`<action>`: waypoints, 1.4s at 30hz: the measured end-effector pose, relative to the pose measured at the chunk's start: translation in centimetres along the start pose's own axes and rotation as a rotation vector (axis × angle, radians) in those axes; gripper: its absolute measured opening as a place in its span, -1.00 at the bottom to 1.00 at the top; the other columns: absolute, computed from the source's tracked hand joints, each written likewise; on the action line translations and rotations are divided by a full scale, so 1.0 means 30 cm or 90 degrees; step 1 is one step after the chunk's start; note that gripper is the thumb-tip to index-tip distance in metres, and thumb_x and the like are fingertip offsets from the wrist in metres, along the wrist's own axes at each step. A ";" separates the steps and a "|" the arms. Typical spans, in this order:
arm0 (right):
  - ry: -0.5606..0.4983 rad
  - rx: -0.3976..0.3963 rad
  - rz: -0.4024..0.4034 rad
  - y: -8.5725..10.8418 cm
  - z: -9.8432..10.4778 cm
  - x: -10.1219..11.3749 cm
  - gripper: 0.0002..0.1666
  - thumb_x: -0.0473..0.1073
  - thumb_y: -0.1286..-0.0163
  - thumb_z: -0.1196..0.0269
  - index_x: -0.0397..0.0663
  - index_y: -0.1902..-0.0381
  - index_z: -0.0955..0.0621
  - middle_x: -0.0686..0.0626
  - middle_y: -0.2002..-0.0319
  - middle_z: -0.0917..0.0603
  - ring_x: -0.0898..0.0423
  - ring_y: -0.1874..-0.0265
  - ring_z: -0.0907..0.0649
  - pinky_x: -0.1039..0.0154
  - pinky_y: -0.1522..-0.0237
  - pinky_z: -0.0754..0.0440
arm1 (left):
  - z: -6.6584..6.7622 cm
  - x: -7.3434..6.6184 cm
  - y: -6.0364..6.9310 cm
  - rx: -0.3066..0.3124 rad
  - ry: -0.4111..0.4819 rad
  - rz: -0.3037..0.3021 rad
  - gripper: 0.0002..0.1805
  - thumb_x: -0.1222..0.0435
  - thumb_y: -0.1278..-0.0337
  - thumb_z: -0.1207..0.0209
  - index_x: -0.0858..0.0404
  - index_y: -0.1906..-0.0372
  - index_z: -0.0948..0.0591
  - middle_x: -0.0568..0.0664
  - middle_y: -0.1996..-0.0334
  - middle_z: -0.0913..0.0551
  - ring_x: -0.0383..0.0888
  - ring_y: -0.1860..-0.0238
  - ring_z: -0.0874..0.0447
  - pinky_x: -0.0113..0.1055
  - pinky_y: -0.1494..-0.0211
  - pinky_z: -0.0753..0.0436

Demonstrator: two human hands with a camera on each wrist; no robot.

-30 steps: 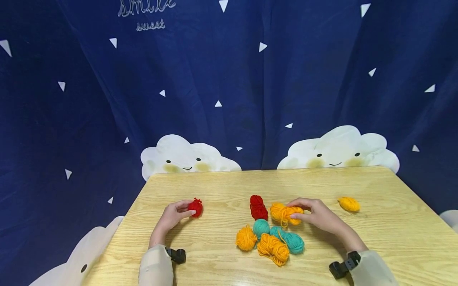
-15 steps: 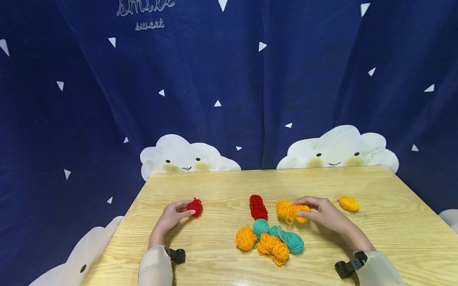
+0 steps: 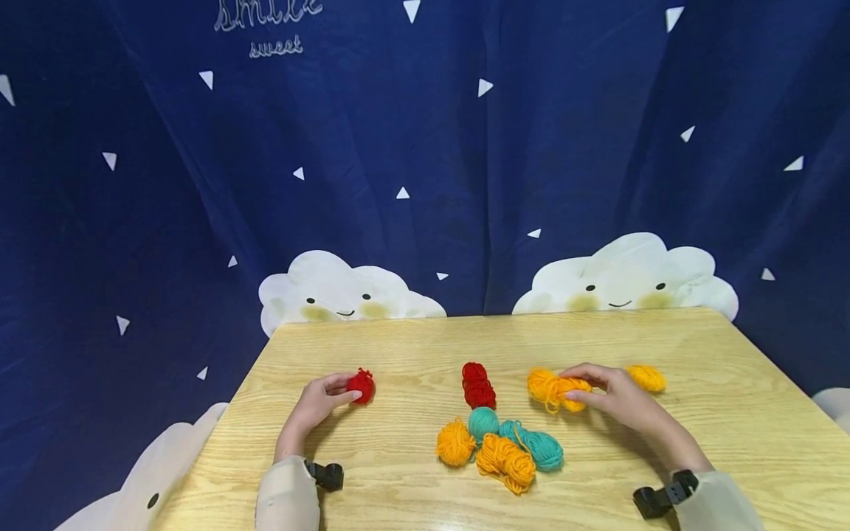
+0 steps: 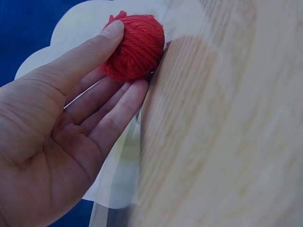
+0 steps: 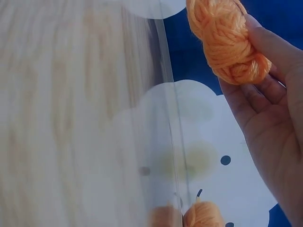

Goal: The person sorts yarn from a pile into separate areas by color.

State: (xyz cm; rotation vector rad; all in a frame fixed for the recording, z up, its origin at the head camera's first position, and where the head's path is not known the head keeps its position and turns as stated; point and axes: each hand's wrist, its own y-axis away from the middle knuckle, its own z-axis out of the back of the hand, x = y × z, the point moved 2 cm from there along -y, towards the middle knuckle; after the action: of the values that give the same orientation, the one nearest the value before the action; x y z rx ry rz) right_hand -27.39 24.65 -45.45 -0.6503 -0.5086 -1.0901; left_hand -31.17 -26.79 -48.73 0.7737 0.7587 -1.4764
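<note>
My left hand [image 3: 321,402] pinches a small red ball of yarn [image 3: 361,387] at the left of the table; in the left wrist view the thumb lies on top of the red ball [image 4: 137,47] and the fingers are beneath it. My right hand [image 3: 614,394] grips a yellow-orange yarn skein [image 3: 553,389] by its right end. The right wrist view has this skein [image 5: 227,42] between thumb and fingers, apart from the tabletop. Behind the right hand, partly hidden by it, lies another yellow yarn ball [image 3: 647,377].
Mid-table there is a cluster: a red skein [image 3: 478,385], a teal ball [image 3: 483,422], a teal skein [image 3: 538,445], an orange ball [image 3: 455,442] and an orange skein [image 3: 506,462]. A dark blue curtain [image 3: 398,133] hangs behind the wooden table [image 3: 372,472].
My right hand has moved right with the yellow-orange skein, away from the cluster and closer to the yellow ball at the right. The left hand has stayed in place with the red ball.
</note>
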 end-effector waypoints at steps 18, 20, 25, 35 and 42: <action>0.014 -0.036 0.005 0.029 0.050 -0.056 -0.65 0.03 -0.34 -0.30 0.18 -0.06 -0.65 0.00 -0.04 -0.72 0.57 0.03 -0.53 0.54 -0.02 -0.54 | 0.003 -0.010 0.007 -0.006 -0.009 -0.001 -0.54 0.22 -0.08 -0.38 0.26 -0.12 -0.65 0.16 -0.06 -0.70 0.03 -0.05 -0.69 -0.09 -0.19 -0.63; 0.023 -0.045 0.002 0.034 0.057 -0.064 -0.67 0.03 -0.33 -0.31 0.20 -0.04 -0.66 0.01 -0.02 -0.73 0.57 0.05 -0.53 0.56 0.00 -0.54 | 0.003 -0.012 0.007 -0.003 -0.008 -0.001 -0.54 0.23 -0.09 -0.37 0.25 -0.12 -0.64 0.16 -0.06 -0.70 0.03 -0.05 -0.69 -0.09 -0.19 -0.63; 0.031 -0.054 -0.011 0.046 0.077 -0.079 -0.67 0.03 -0.32 -0.32 0.21 -0.03 -0.66 0.02 -0.01 -0.73 0.59 0.08 -0.53 0.62 0.02 -0.50 | 0.004 -0.014 0.007 -0.002 -0.013 0.001 -0.53 0.21 -0.10 -0.37 0.25 -0.13 -0.64 0.15 -0.06 -0.71 0.02 -0.05 -0.70 -0.11 -0.18 -0.64; 0.034 -0.063 -0.040 0.076 0.107 -0.103 -0.65 0.03 -0.33 -0.31 0.12 -0.05 -0.66 -0.05 -0.01 -0.72 0.61 0.12 -0.52 0.67 0.08 -0.48 | 0.002 -0.005 0.008 0.002 -0.011 0.002 -0.52 0.19 -0.10 -0.37 0.22 -0.15 -0.63 0.10 -0.04 -0.72 -0.06 -0.03 -0.70 -0.16 -0.19 -0.63; 0.035 -0.065 -0.058 0.095 0.132 -0.123 -0.64 0.03 -0.35 -0.29 0.07 -0.05 -0.65 -0.10 -0.02 -0.70 0.63 0.14 -0.51 0.71 0.11 -0.47 | 0.005 -0.010 0.012 0.013 -0.007 -0.006 -0.50 0.20 -0.12 -0.35 0.27 -0.16 -0.61 0.17 -0.06 -0.70 0.03 -0.06 -0.68 -0.09 -0.21 -0.61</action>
State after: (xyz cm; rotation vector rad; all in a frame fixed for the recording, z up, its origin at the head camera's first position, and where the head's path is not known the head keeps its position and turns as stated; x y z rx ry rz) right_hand -26.42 30.68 -45.77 -0.6905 -0.4407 -1.2225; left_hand -30.81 -26.76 -48.42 0.7778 0.7402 -1.4982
